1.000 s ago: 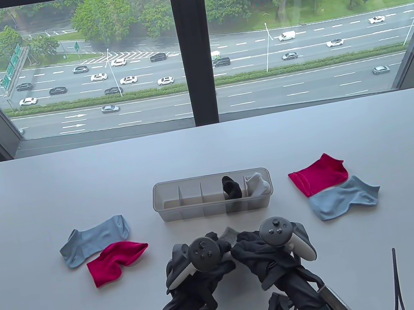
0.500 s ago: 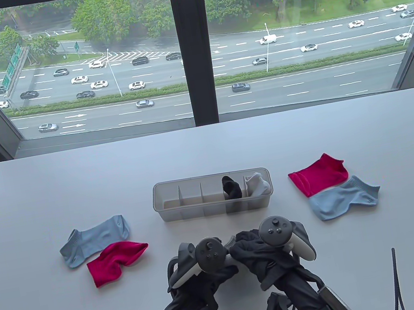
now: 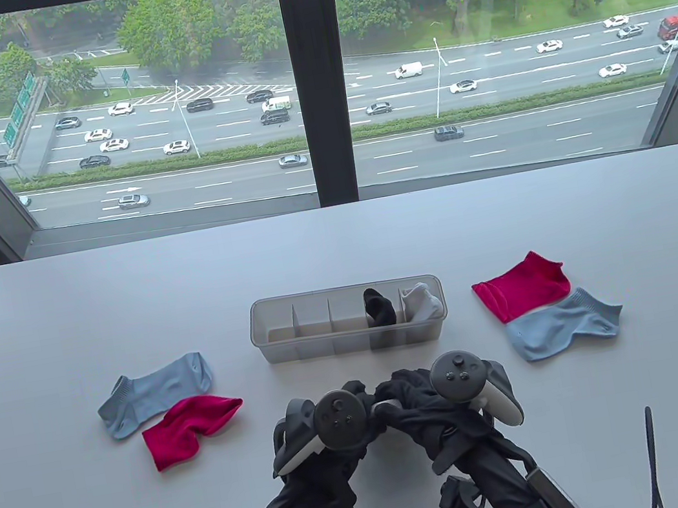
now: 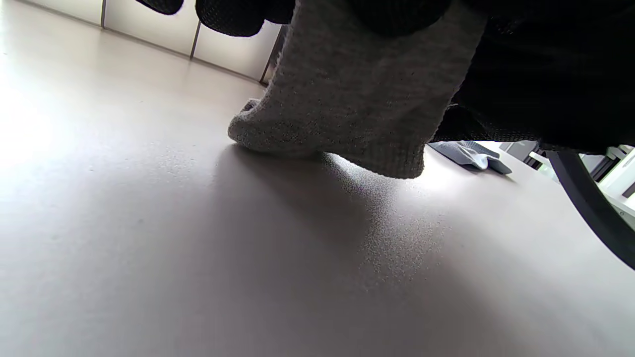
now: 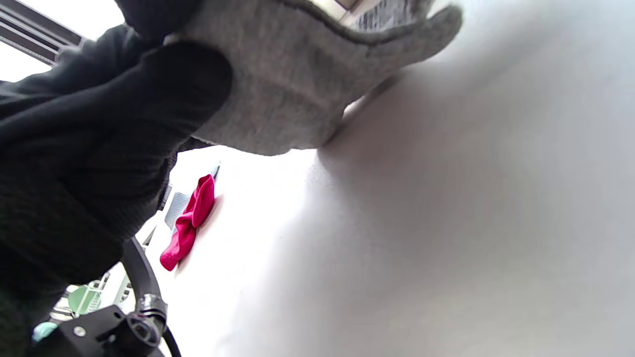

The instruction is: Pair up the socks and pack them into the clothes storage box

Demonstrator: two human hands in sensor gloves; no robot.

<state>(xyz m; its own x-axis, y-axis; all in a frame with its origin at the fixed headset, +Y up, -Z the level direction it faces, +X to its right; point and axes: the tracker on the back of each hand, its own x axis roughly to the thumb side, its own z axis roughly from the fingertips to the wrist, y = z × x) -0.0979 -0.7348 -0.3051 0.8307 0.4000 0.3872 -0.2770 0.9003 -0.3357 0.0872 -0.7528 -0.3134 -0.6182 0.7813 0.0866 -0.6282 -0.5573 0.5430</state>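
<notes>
Left hand: the left hand (image 3: pixel 329 423) is seen at the lower centre of the table view, its glove fingers (image 4: pixel 238 15) curled onto the top of a grey sock (image 4: pixel 347 99), which is pinched there.
Right hand: the right hand (image 3: pixel 435 407) is placed just right of the left one, the 2 almost touching; in the right wrist view its fingers (image 5: pixel 149 99) are wrapped round the same grey sock (image 5: pixel 297 89), which is gripped.
Grey sock: it is held between both hands just in front of the box; in the left wrist view its lower end is seen touching the table (image 3: pixel 338 247). Whether 1 sock or a folded pair is held cannot be told.
Storage box: a clear divided box (image 3: pixel 276 343) is set at the centre of the table view; a black sock bundle (image 3: pixel 378 307) is packed in the 2nd compartment from the right and a pale grey bundle (image 3: pixel 421 301) in the rightmost one.
Left of frame: a blue sock (image 3: pixel 153 391) is laid flat, with a red sock (image 3: pixel 189 428) overlapping its lower right edge.
Right of frame: a 2nd red sock (image 3: pixel 522 287) is laid above a 2nd blue sock (image 3: pixel 561 323), their edges touching.
Upper half: a window (image 3: pixel 307 76) onto a road is seen behind the table.
</notes>
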